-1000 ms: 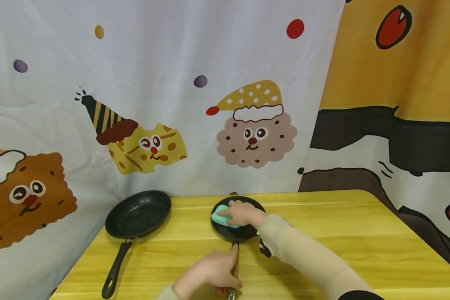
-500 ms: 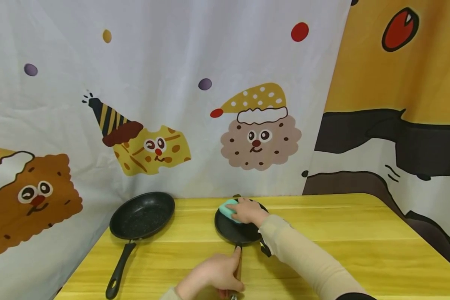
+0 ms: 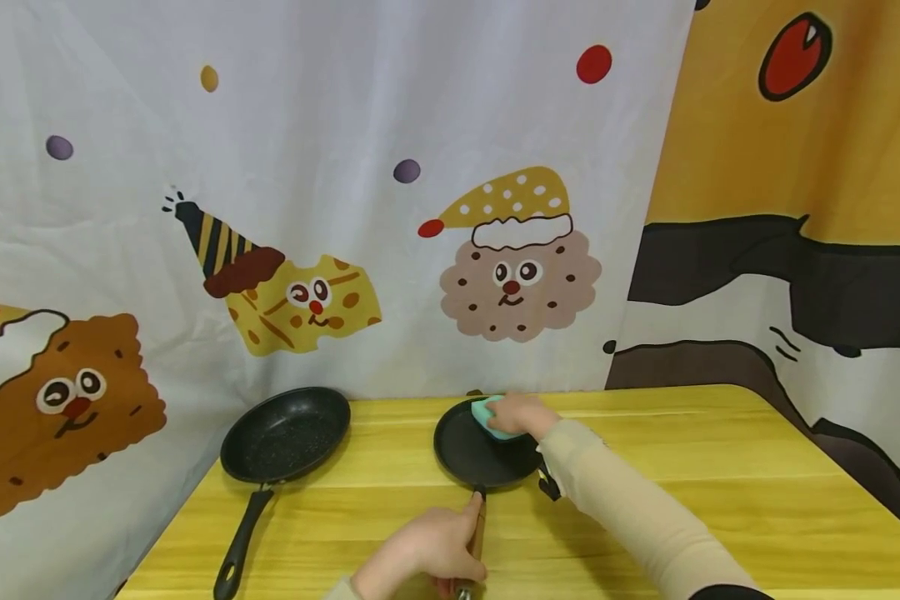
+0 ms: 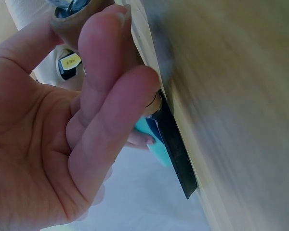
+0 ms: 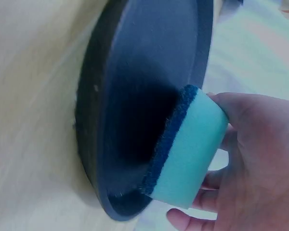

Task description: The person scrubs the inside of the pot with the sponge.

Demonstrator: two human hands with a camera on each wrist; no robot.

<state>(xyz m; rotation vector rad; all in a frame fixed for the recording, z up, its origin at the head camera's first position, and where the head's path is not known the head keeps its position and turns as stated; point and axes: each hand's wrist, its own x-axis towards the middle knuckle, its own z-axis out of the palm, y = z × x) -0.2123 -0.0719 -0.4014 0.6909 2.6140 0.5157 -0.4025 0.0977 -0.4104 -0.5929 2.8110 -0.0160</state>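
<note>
My right hand (image 3: 521, 415) grips a turquoise sponge (image 5: 192, 149) with a dark scouring layer, which faces the pan. The sponge is at the far right part of a small black frying pan (image 3: 476, 454) on the table. In the right wrist view the pan's raised rim (image 5: 94, 120) and dark inner floor show beside the sponge. My left hand (image 3: 435, 542) holds the pan's brown wooden handle (image 3: 478, 533), index finger stretched along it toward the pan. In the left wrist view the curled fingers (image 4: 111, 115) wrap the handle, partly hiding it.
A larger black frying pan (image 3: 288, 433) lies at the table's left, its handle (image 3: 243, 542) pointing toward me. Behind the yellow wood-grain table (image 3: 682, 500) hangs a white curtain (image 3: 390, 83) with cartoon food prints.
My right hand has moved the sponge from the left side of the small pan across to its far right side. The left hand stays on the handle.
</note>
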